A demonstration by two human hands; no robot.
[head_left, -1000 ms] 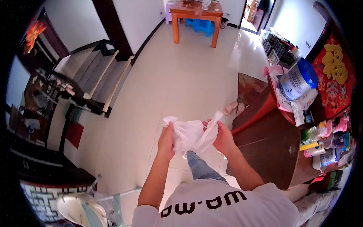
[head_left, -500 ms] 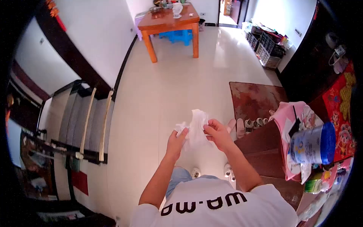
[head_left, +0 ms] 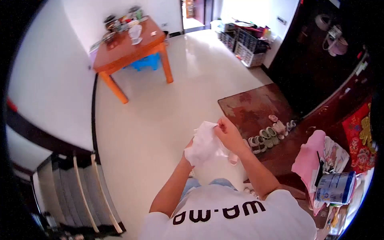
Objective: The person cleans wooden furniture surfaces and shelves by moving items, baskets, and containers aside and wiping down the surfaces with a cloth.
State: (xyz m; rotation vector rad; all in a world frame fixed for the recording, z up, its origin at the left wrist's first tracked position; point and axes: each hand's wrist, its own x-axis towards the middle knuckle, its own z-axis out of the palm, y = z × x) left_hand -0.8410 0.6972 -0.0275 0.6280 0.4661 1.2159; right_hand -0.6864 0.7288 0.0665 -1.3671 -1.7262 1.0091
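Observation:
A thin, white, crumpled sheet [head_left: 205,143], slightly see-through at its lower right, hangs between my two hands in front of my body. Whether it is cloth or a plastic bag I cannot make out. My right hand [head_left: 228,136] pinches its upper right edge. On the other side, my left hand [head_left: 188,151] holds the left part, its fingers mostly covered by the sheet.
A wooden table [head_left: 132,48] with pots and other items stands at the far left, a blue stool [head_left: 146,63] under it. Crates [head_left: 250,50] line the back right wall. Shoes [head_left: 266,138] sit beside a red mat [head_left: 256,104]. At right are a blue-lidded can [head_left: 335,188] and pink cloth [head_left: 310,156].
My view has turned to the right, so the table appears farther left. The white sheet is spread wider and now covers most of my left hand's fingers.

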